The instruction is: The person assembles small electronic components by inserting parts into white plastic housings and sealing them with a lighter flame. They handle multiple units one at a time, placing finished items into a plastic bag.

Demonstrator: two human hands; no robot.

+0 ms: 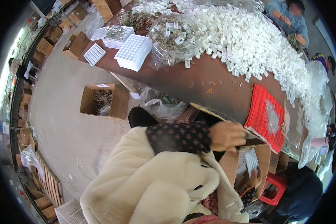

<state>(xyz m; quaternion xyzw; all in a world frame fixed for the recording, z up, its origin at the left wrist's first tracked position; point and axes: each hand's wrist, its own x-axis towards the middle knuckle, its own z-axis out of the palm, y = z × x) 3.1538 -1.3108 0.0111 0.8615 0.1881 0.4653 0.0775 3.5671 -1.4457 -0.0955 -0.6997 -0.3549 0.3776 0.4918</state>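
Observation:
My left hand [227,136] is at the table's front edge, beside the red quilted cloth. Its fingers are loosely stretched and nothing shows in them. Lower right, my right hand [255,178] reaches into an open cardboard box [264,154] beside me. It grips the lower end of a white plastic tray [251,159] with ridged compartments, tilted inside the box. Part of that hand is hidden by the tray. The red quilted cloth [263,117] lies on the table's front edge with a crumpled clear plastic piece [271,116] on it.
A large heap of small clear-white plastic pieces [246,41] covers the brown table [212,84]. Stacked white trays [133,52] stand at its left. A cardboard box [117,102] sits on the floor, a red stool [273,190] at my right. A person [287,18] works across the table.

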